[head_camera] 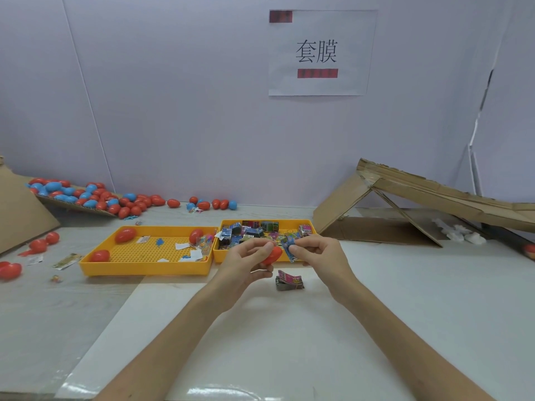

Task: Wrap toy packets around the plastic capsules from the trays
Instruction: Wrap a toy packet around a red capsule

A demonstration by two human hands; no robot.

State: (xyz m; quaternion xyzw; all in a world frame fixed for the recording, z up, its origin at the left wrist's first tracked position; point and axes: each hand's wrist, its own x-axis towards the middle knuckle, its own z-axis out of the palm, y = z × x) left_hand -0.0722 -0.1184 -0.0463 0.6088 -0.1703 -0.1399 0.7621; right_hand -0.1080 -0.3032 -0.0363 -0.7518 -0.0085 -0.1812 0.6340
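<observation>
My left hand (pixel 249 260) grips a red plastic capsule (pixel 273 255) just in front of the right yellow tray (pixel 220 254). My right hand (pixel 317 251) pinches a blue printed toy packet (pixel 289 248) right beside the capsule's tip. The left yellow tray (pixel 144 269) holds three red capsules (pixel 125 235) and loose paper scraps. Several bundles of printed packets (pixel 254 230) fill the right tray. A small stack of packets (pixel 289 280) lies on the table below my hands.
A heap of red and blue capsules (pixel 95 198) spills from a cardboard ramp at the back left. Loose red capsules (pixel 11 270) lie at the left edge. A cardboard chute (pixel 405 204) stands at the right. A paper sign (pixel 318 53) hangs on the wall.
</observation>
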